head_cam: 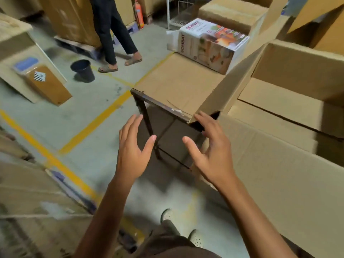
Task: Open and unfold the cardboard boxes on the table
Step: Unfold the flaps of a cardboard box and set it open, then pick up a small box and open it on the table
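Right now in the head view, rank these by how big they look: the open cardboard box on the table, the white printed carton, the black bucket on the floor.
1. Open brown cardboard box, largest by far.
2. White printed carton.
3. Black plastic bucket, smallest; it sits farther from the camera, so its true size is unsure.

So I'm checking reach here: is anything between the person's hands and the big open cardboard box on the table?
Nothing visible. The right hand is already at the near corner of the cardboard box, fingers open. The left hand hangs open beside the table leg, with only air between it and the box.
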A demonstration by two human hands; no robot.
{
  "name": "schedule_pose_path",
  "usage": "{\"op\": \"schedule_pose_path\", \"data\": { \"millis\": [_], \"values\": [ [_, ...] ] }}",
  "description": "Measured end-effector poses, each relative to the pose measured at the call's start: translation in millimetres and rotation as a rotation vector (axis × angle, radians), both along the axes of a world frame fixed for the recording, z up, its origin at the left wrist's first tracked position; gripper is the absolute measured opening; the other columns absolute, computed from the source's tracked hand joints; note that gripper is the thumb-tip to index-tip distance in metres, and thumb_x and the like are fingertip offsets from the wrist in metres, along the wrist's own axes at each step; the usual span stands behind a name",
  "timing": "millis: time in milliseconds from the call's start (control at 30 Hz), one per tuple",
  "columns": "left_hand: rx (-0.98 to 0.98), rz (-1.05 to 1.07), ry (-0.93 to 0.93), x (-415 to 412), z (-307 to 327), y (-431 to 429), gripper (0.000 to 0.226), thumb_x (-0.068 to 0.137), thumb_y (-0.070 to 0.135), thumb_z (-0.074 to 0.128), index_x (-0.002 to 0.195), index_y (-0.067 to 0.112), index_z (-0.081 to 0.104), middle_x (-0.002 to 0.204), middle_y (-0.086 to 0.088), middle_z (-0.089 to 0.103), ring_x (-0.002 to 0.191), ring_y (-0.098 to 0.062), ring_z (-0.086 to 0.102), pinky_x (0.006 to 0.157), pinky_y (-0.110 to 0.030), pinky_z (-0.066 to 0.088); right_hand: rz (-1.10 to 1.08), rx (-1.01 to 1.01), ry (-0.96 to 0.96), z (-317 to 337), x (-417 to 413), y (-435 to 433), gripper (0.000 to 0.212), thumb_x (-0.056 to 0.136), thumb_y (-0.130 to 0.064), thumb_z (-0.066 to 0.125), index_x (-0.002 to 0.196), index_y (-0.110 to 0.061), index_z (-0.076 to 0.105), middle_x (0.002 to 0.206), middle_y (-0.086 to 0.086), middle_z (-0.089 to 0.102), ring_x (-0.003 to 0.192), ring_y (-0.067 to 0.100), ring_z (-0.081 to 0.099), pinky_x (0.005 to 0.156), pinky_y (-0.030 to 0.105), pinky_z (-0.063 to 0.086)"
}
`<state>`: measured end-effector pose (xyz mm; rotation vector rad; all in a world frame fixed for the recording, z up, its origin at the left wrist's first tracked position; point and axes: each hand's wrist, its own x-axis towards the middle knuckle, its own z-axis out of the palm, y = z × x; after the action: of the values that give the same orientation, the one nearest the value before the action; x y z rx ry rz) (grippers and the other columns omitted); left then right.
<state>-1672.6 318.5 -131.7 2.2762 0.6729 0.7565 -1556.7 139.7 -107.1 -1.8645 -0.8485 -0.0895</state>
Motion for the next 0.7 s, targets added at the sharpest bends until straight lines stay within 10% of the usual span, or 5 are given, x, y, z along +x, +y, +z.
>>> {"op": "schedule_pose_path", "data": {
  "millis": [200, 700],
  "values": [
    [-0.052, 0.168, 0.064, -22.8, -49.5, 62.1, 0.061, 0.094, 0.031, 0.063, 0.148, 0.011, 0.042, 0.154, -0.006, 0.039, 0.145, -0.017, 0.031, 0.117, -0.03, 0.027, 0.133, -0.245, -0.037, -49.9, -10.6, 83.0, 0.062, 0.091, -0.047, 0.059, 0.145, -0.016, 0.05, 0.153, 0.004, 0.044, 0.142, 0.018, 0.039, 0.11, 0.025, 0.035],
    [-0.078, 0.1, 0.354, -16.1, -137.0, 331.2, 0.076, 0.09, 0.055, 0.044, 0.149, 0.007, 0.038, 0.155, -0.016, 0.034, 0.14, -0.034, 0.034, 0.115, -0.037, 0.026, 0.193, -0.519, 0.1, -143.8, 21.7, 353.0, 0.073, 0.094, -0.032, 0.064, 0.155, -0.011, 0.031, 0.161, 0.011, 0.029, 0.146, 0.029, 0.028, 0.114, 0.042, 0.034]
  ]
}}
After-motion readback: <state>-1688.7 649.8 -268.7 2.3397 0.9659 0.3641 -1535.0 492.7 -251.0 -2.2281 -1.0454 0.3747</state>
